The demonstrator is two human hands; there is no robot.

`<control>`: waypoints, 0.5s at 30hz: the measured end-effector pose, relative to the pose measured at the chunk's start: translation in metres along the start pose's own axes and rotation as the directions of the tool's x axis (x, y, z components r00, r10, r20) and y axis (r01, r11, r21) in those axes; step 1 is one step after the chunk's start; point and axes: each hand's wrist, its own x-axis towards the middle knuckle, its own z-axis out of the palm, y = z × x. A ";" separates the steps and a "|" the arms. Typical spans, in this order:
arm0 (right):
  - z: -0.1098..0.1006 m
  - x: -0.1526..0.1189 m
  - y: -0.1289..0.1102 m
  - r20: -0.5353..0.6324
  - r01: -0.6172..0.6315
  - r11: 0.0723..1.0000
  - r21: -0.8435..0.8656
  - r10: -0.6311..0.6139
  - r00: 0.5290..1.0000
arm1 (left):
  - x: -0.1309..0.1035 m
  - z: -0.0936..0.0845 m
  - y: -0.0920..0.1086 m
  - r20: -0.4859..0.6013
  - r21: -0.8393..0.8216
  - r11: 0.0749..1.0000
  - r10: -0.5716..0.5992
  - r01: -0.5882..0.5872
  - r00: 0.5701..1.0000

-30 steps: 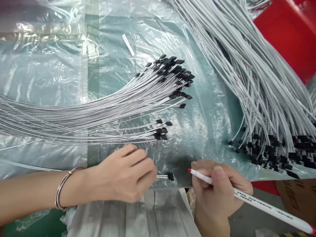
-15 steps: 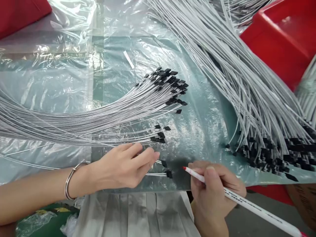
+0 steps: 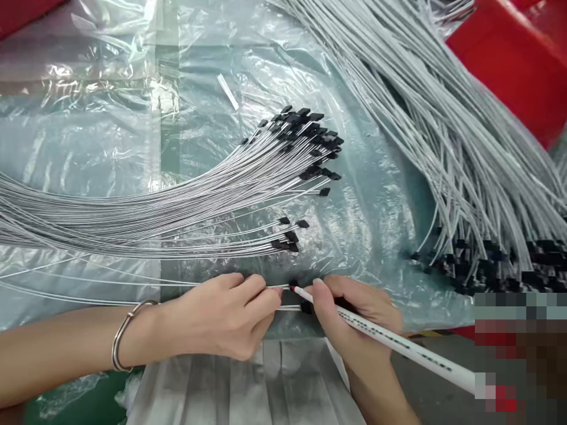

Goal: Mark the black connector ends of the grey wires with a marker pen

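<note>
Head | left hand (image 3: 237,316): nearly closed, pinching wire (image 3: 284,287) | right hand (image 3: 358,310): curled round pen (image 3: 398,344) | tip at connector (image 3: 293,284); steady wire, dab lightly

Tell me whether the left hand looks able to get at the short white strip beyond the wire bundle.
Probably yes: the wire bundle lies between the left hand and the strip but looks low enough to reach over. The hand is pinching a white wire, though, and would likely need to release it.
</note>
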 end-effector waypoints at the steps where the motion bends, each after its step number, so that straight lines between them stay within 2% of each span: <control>1: 0.001 0.001 -0.001 0.000 0.010 1.000 -0.012 -0.010 1.000 | 0.000 0.000 0.001 -0.002 -0.001 1.000 -0.002 0.002 1.000; 9: 0.003 -0.001 -0.002 -0.026 0.072 0.991 -0.117 -0.075 0.997 | -0.001 0.003 0.003 -0.003 -0.038 0.999 -0.027 0.026 1.000; 15: 0.006 -0.002 -0.002 -0.049 0.048 0.997 -0.054 -0.050 0.998 | -0.002 0.002 0.002 0.021 -0.051 0.998 -0.028 0.029 0.999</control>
